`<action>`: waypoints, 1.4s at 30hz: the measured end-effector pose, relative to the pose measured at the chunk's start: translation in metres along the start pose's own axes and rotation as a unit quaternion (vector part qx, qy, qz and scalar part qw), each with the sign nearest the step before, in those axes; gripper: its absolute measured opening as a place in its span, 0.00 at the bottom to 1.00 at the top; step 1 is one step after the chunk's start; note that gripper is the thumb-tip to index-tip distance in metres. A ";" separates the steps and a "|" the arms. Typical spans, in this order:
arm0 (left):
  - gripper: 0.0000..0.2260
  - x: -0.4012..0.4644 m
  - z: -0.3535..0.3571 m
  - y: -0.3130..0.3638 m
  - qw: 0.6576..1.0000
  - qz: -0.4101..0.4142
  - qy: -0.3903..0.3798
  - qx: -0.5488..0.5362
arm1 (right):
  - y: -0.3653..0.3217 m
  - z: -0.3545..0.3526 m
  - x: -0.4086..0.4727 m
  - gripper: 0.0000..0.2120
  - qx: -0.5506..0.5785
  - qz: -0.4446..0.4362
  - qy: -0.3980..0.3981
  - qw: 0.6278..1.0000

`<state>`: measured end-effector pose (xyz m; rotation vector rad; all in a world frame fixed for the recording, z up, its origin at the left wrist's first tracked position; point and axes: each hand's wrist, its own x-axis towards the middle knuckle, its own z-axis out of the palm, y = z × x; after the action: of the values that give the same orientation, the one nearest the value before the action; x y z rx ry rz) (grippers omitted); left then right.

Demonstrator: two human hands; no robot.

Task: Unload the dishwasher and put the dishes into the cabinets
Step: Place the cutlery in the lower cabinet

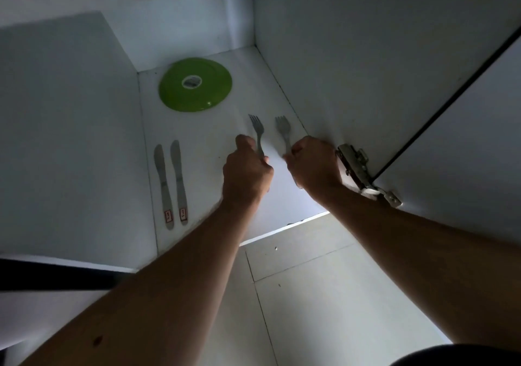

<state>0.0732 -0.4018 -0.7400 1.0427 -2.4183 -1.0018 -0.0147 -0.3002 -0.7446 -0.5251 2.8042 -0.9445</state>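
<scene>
Two forks are hovering low over the cabinet shelf (214, 151), prongs pointing toward twelve o'clock: the left fork (257, 131) is being pinched by the left hand (246, 172), its grip closed around the handle, and the right fork (282, 131) is being held the same way by the right hand (313, 165). To finish well, I judge both should be laid flat and parallel, matching the two knives (170, 182) lying at nine o'clock. A green plate (195, 83) is sitting upside down at eleven o'clock, and a door hinge (358, 168) is sitting at three o'clock.
</scene>
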 end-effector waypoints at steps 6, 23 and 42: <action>0.08 0.003 -0.010 -0.011 0.997 -0.036 0.019 -0.066 | 0.010 0.002 0.000 0.08 -0.024 -0.046 0.028 0.998; 0.13 -0.012 -0.009 -0.023 0.994 0.056 -0.020 -0.090 | -0.001 -0.014 -0.009 0.09 -0.278 -0.167 -0.069 0.944; 0.26 -0.017 -0.003 -0.027 0.988 0.139 -0.043 -0.047 | -0.017 -0.029 -0.016 0.07 -0.487 -0.213 -0.104 0.841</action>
<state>0.0998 -0.4039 -0.7569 0.6208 -2.4694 -1.0696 -0.0020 -0.2904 -0.7112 -1.2868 2.7947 0.6058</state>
